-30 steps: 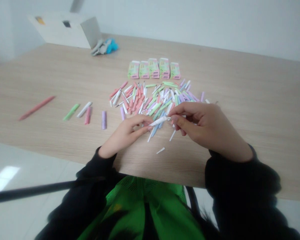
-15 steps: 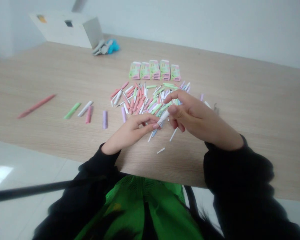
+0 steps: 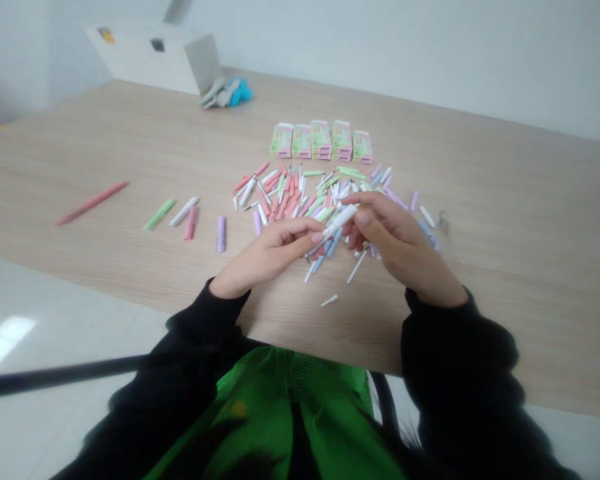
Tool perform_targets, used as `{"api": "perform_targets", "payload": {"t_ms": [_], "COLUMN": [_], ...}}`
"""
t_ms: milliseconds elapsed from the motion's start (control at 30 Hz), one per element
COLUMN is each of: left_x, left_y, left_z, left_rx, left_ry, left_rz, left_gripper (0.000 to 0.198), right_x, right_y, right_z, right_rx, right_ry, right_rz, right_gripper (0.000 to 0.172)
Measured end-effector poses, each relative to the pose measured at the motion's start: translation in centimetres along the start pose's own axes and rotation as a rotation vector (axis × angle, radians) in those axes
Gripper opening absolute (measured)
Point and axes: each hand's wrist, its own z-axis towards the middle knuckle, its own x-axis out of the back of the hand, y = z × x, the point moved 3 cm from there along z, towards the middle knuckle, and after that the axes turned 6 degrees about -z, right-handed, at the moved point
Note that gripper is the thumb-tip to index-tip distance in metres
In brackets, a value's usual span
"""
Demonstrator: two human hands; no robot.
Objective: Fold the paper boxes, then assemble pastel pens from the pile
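- In hand: I am working on one slim white stick point(image 3: 341, 221), held between both hands above the worktop point(image 3: 505, 280).
- My right hand point(image 3: 405, 247): the right fingers point(image 3: 367, 217) are pressed together, pinching the stick's upper end against my thumb.
- My left hand point(image 3: 267, 257): the left fingers point(image 3: 300, 233) are curled close together, their tips at the stick's lower end; how firmly they grip, I cannot tell.
- Next move, as I judge it: the slim stick calls for a steady hold at both ends, and with both hands taken, reaching for anything else means freeing one.
- Around me: a scattered pile of pastel sticks point(image 3: 290, 200) lies beneath and beyond my hands, with five pink-and-green boxes point(image 3: 321, 140) in a row behind it.
- Off to the left lie a long coral stick point(image 3: 93, 203) and a few shorter ones, well apart from the pile.
- In the way: the pile sits directly under my hands, so a dropped stick could get lost among its look-alikes.
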Motion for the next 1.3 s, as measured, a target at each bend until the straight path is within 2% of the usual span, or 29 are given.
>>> {"api": "perform_targets", "payload": {"t_ms": [100,167,233,367,533,667,833,967,1100,1300], "left_x": [0.0,0.2,0.3,0.4,0.7,1.2,2.2,3.1,4.0,6.2], "left_y": [0.0,0.6,1.7,3.2,3.5,3.9,4.4,3.8,2.2,-0.3], "left_z": [-0.2,-0.4,-0.6,-0.4,-0.2,-0.4,-0.9,-1.2,-1.9,-4.6], "left_rx": [0.001,-0.018,-0.048,-0.078,-0.051,-0.036,0.018,0.028,0.067,0.044], "left_ry": [0.112,0.240,0.308,0.272,0.220,0.246,0.314,0.394,0.486,0.573], "left_rz": [0.072,0.196,0.315,0.370,0.287,0.268,0.239,0.206,0.196,0.211], "left_gripper": [0.016,0.018,0.014,0.006,0.007,0.005,0.004,0.004,0.003,0.008], "right_x": [-0.6,-1.2,-1.9,-3.5,-4.3,-4.3,-4.3,-4.6,-4.8,-4.0], "right_y": [1.4,2.6,3.9,5.5,5.3,5.5,5.8,6.2,7.0,7.4], "right_z": [-0.2,-0.4,-0.5,-0.9,-1.3,-1.4,-1.3,-1.4,-1.4,-1.3], "right_rx": [-0.060,-0.123,-0.197,-0.358,-0.525,-0.604,-0.597,-0.619,-0.683,-0.741], "right_ry": [0.025,0.047,0.048,-0.044,-0.164,-0.127,-0.097,-0.045,0.051,0.126], "right_rz": [0.125,0.263,0.435,0.725,0.939,1.033,1.045,1.041,1.068,1.092], "right_gripper": [0.022,0.016,0.012,0.012,0.018,0.021,0.018,0.024,0.028,0.020]}}
